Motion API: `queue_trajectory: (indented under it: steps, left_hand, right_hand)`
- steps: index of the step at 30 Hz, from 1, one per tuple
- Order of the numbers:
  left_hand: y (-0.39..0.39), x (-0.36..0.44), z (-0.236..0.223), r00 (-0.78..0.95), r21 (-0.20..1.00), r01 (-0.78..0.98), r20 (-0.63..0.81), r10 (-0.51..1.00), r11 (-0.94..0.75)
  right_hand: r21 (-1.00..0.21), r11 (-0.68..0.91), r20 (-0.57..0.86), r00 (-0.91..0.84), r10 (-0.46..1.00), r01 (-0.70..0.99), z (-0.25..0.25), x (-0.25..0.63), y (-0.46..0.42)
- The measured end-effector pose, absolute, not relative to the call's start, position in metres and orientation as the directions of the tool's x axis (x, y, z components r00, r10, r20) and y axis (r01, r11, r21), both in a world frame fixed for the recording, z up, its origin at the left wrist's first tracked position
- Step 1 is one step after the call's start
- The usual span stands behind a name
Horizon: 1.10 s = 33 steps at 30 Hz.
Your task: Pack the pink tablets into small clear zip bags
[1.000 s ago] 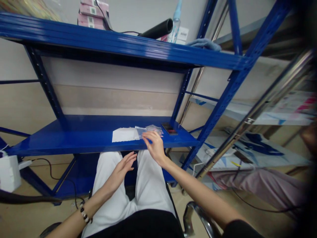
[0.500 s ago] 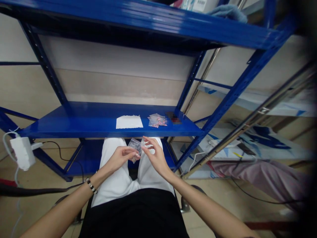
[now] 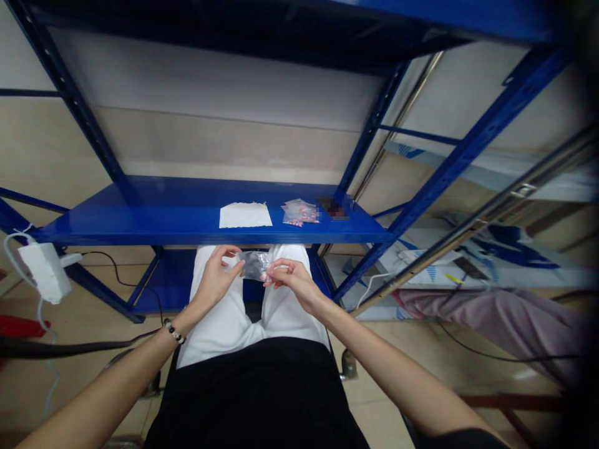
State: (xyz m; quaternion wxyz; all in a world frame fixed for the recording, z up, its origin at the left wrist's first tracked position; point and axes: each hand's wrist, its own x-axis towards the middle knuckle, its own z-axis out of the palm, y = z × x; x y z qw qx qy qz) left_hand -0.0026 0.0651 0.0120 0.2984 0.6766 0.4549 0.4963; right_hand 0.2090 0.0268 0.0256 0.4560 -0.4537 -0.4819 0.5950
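Head view, looking down over a lap in white trousers (image 3: 219, 318). Left hand (image 3: 216, 279) and right hand (image 3: 292, 280) working close together, not touching each other, with the fingers of both pinching a small clear plastic bag (image 3: 255, 265) from opposite edges, at about 12 o'clock above the lap. Contents of the bag looking dark, but being too blurred for telling. Bag seeming very light, soft and slippery, so a grip on its flat edges between thumb and finger looking safer than squeezing the middle. At 12 o'clock from the hands, a white paper sheet (image 3: 246, 215) lying on a blue steel shelf (image 3: 116, 215); at 1 o'clock, a pile of small bags (image 3: 299, 213) with pink pieces inside, and just beside it a pixelated dark object (image 3: 333, 208). At 9 o'clock, a white power adapter (image 3: 44, 271) resting by the shelf's end. A beaded bracelet (image 3: 174, 332) circling the left wrist.
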Motion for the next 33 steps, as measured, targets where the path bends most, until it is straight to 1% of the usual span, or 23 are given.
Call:
queue_trajectory:
  steps: [2, 4, 6, 8, 10, 12, 15, 17, 25, 29, 33]
  left_hand:
    - [0.059, 0.001, 0.015, 0.084, 0.767, 0.416, 0.502, 0.861, -0.488]
    - [0.049, 0.007, 0.019, 0.099, 0.695, 0.473, 0.569, 0.816, -0.542]
    - [0.040, 0.013, 0.021, 0.132, 0.640, 0.514, 0.598, 0.790, -0.570]
    - [0.031, 0.017, 0.022, 0.190, 0.620, 0.528, 0.580, 0.792, -0.580]
    - [0.026, 0.021, 0.020, 0.253, 0.639, 0.503, 0.535, 0.806, -0.582]
    - [0.023, 0.023, 0.019, 0.296, 0.684, 0.450, 0.492, 0.819, -0.574]
    - [0.023, 0.023, 0.017, 0.325, 0.742, 0.388, 0.445, 0.835, -0.546]
    - [0.026, 0.023, 0.015, 0.332, 0.752, 0.385, 0.427, 0.841, -0.534]
    - [0.034, 0.021, 0.012, 0.410, 0.804, 0.368, 0.310, 0.858, -0.466]
    - [0.031, 0.020, 0.016, 0.459, 0.846, 0.309, 0.267, 0.847, -0.434]
    - [0.032, 0.022, 0.017, 0.497, 0.914, 0.214, 0.201, 0.844, -0.344]
  right_hand:
    - [-0.989, -0.113, -0.093, -0.189, 0.978, -0.100, 0.026, 0.208, 0.027]
    - [-0.991, -0.095, -0.073, -0.214, 0.974, -0.092, 0.026, 0.207, 0.027]
    - [-0.994, -0.062, -0.041, -0.218, 0.975, -0.092, 0.023, 0.205, 0.028]
    - [-0.994, -0.047, -0.024, -0.218, 0.976, -0.100, 0.020, 0.204, 0.028]
    - [-0.993, -0.049, -0.024, -0.226, 0.974, -0.106, 0.016, 0.203, 0.028]
    - [-0.992, -0.055, -0.026, -0.252, 0.967, -0.110, 0.013, 0.202, 0.026]
    - [-0.991, -0.058, -0.024, -0.273, 0.962, -0.117, 0.010, 0.201, 0.024]
    - [-0.992, -0.054, -0.020, -0.277, 0.961, -0.116, 0.009, 0.200, 0.024]
    - [-0.999, 0.036, 0.040, -0.286, 0.957, -0.018, 0.009, 0.203, 0.032]
    - [-0.997, 0.081, 0.074, -0.289, 0.955, 0.015, 0.010, 0.203, 0.029]
    - [-0.994, 0.106, 0.098, -0.346, 0.933, 0.005, 0.012, 0.202, 0.026]
